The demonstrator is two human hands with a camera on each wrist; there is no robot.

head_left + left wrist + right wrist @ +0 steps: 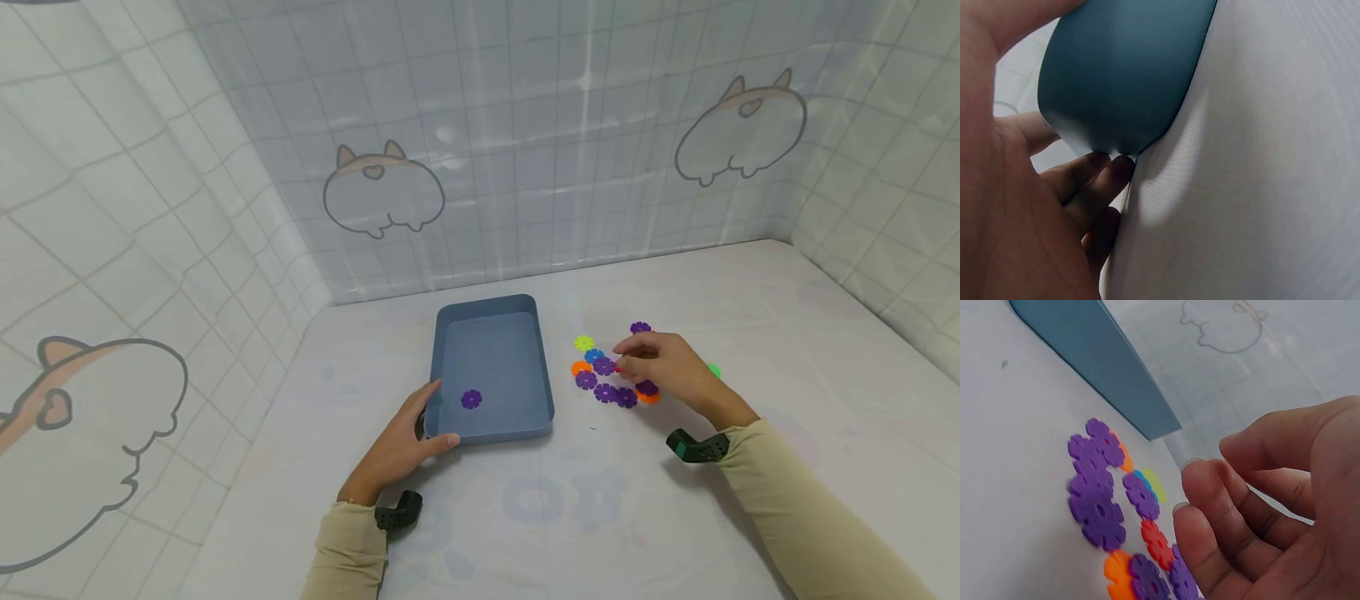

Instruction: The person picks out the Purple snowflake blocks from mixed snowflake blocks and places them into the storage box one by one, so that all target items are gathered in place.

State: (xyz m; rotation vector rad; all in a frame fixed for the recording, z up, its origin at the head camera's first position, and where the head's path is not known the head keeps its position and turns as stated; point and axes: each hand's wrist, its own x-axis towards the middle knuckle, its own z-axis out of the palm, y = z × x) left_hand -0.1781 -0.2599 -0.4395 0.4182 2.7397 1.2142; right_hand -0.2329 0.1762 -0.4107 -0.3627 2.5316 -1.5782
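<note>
Head view showed the blue-grey tray [504,354] on the pale table [840,333], with one purple notched disc [471,399] lying inside it, toward seven o'clock from its middle. The left hand [399,437] gripped the tray at its near corner, around seven to eight o'clock, thumb over the near rim and fingers bent against the outer side; the left wrist view showed fingertips touching the low edge. At three o'clock from the tray, apart from it, lay a loose cluster of discs, and the right hand [667,367] hovered over its three o'clock side, fingers loosely curled, nothing visible in them. Around the cluster, a yellow-green disc [584,342] sat toward ten o'clock beside a blue disc [593,356], an orange disc [579,367] toward nine, and a dark purple disc [626,398] at six. Right wrist view put a red disc [1157,542] at seven o'clock from the fingertips. Past the right hand, at three o'clock, a green disc [715,369] partly showed.
</note>
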